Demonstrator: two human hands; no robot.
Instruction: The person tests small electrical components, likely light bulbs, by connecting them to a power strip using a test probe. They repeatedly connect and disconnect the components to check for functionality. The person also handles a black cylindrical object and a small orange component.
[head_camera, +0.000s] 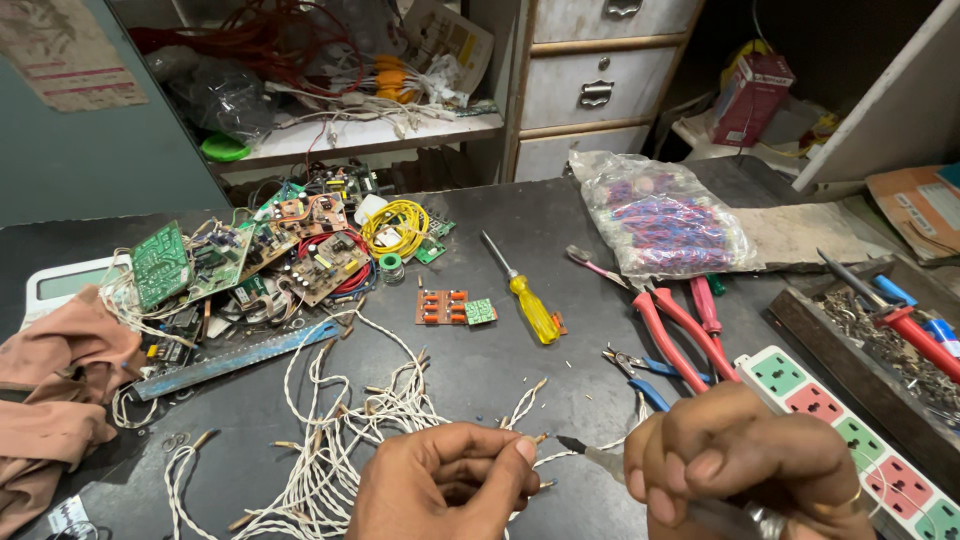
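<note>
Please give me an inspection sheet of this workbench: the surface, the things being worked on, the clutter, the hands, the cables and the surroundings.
Surface: dark worktop, scuffed and crowded.
Job's things: twisted white wire pinched in the left hand; dark-tipped tool held in the right hand, its tip close to the wire end.
Clutter: circuit boards, yellow screwdriver, red pliers, blue cutters, metal ruler, bag of small parts, brown cloth.
Hands: both closed around their items.
Cables: loose white wire bundle; yellow wire coil; power strip.
Surroundings: drawers, cluttered shelf.
</note>
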